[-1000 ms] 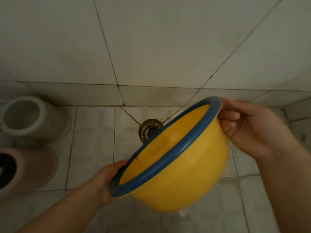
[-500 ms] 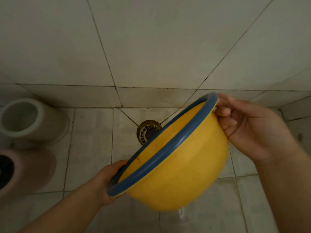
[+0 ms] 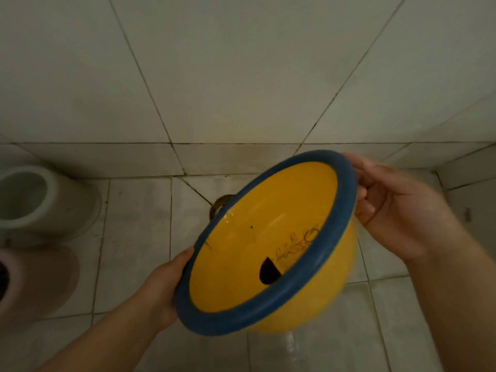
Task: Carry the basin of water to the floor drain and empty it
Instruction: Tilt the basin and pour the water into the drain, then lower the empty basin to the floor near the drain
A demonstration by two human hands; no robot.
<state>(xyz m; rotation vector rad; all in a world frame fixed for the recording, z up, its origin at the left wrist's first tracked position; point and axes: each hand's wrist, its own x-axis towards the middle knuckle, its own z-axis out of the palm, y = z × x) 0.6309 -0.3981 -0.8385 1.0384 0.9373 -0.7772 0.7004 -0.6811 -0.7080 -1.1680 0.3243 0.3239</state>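
Observation:
A yellow basin [image 3: 255,245] with a blue rim is held above the tiled floor, tilted so its inside faces me. A leaf print and a dark patch show on its bottom; I see no pool of water inside. My left hand [image 3: 163,288] grips the rim at its lower left. My right hand [image 3: 394,210] grips the rim at the upper right. The round floor drain [image 3: 220,204] peeks out just behind the basin's upper left edge, mostly hidden by it.
A white cylindrical pot [image 3: 40,200] and a pinkish one [image 3: 35,280] lie at the left on the floor. The tiled wall [image 3: 241,76] rises right behind the drain. Wet floor tile [image 3: 292,345] glistens under the basin.
The basin has turned back toward me: before, its mouth faced away to the drain and showed mostly its outside; now its inside bottom is visible. Both hands kept their grip.

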